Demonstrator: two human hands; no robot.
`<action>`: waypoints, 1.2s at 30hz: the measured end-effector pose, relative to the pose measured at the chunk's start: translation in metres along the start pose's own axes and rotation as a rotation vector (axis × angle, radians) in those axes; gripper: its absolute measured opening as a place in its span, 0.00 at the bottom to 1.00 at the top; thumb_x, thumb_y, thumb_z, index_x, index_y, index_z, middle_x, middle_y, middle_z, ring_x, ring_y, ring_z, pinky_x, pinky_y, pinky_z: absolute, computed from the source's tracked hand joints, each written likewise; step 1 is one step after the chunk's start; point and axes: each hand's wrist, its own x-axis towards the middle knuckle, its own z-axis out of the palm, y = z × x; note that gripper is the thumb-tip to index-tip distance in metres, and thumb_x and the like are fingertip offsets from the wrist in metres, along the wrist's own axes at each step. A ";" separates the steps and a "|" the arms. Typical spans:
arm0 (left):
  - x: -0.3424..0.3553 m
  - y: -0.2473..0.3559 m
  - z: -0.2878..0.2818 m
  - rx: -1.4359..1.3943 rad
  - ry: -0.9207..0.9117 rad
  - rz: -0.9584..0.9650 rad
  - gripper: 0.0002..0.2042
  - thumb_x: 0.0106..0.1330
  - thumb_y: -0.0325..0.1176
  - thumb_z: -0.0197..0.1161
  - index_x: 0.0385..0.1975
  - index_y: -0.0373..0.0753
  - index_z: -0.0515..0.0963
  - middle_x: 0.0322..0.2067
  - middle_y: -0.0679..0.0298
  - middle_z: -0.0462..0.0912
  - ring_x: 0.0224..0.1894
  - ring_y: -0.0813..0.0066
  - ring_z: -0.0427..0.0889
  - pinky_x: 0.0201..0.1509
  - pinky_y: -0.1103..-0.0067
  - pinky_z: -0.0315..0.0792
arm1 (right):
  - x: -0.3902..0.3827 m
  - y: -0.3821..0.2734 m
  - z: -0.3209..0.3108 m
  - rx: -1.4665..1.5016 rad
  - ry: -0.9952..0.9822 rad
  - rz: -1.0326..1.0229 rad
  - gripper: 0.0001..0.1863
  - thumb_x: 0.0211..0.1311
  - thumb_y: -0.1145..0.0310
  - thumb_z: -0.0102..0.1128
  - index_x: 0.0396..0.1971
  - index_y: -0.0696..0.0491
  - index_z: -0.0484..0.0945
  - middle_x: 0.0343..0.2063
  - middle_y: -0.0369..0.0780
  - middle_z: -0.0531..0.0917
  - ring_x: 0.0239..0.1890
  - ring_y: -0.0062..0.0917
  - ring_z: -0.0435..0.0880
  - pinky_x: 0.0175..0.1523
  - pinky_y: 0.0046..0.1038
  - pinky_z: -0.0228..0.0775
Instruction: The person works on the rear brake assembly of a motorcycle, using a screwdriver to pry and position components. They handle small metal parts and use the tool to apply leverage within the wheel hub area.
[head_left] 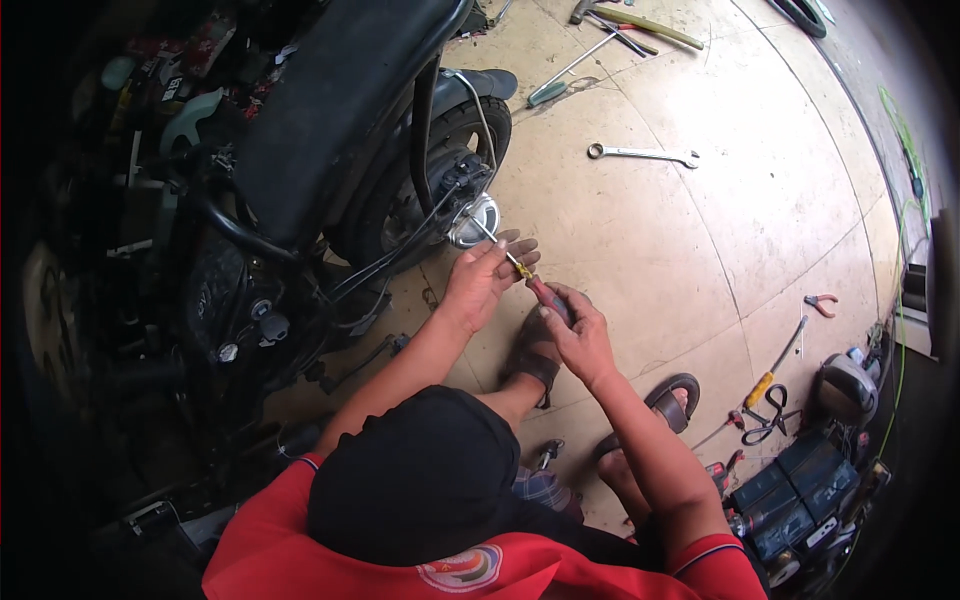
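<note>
My right hand (582, 335) is wrapped round the red and dark handle of a screwdriver (544, 292). Its shaft slants up and left to a round silver cover (478, 222) at the wheel hub of a black two-wheeler (330, 130). Close to that cover, my left hand (480, 280) has its thumb against the shaft and its fingers partly stretched beyond it. Whether the screwdriver's tip sits in a screw is too small to tell. The rear wheel (497, 130) with its dark tyre stands just behind the cover, and cables run along the frame beside it.
A combination wrench (645, 154) lies on the tiled floor. Farther off are a green-handled screwdriver (547, 94) and a hammer (650, 27). To the right lie pliers (822, 305), a yellow-handled screwdriver (760, 388), black scissors (768, 415) and a dark toolbox (795, 490). My sandalled feet stand below my hands.
</note>
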 end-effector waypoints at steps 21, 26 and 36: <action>0.005 0.002 0.004 -0.030 0.008 -0.063 0.20 0.80 0.40 0.55 0.61 0.30 0.71 0.58 0.47 0.81 0.59 0.54 0.83 0.66 0.59 0.76 | 0.011 0.010 -0.004 -0.332 0.175 -0.390 0.19 0.70 0.66 0.64 0.58 0.56 0.80 0.37 0.41 0.85 0.36 0.27 0.84 0.42 0.28 0.79; 0.003 -0.007 -0.017 -0.212 0.145 -0.190 0.22 0.77 0.46 0.60 0.57 0.32 0.74 0.54 0.50 0.84 0.57 0.54 0.84 0.66 0.58 0.76 | 0.025 0.017 -0.034 1.046 -0.399 0.526 0.24 0.76 0.54 0.57 0.65 0.51 0.75 0.35 0.36 0.81 0.27 0.14 0.73 0.30 0.15 0.64; 0.015 -0.004 -0.037 -0.148 0.203 0.096 0.15 0.78 0.35 0.59 0.57 0.34 0.73 0.52 0.53 0.83 0.56 0.55 0.84 0.61 0.61 0.79 | 0.036 0.015 -0.026 1.587 -0.475 0.847 0.25 0.79 0.53 0.53 0.62 0.58 0.76 0.38 0.37 0.80 0.25 0.15 0.72 0.30 0.14 0.68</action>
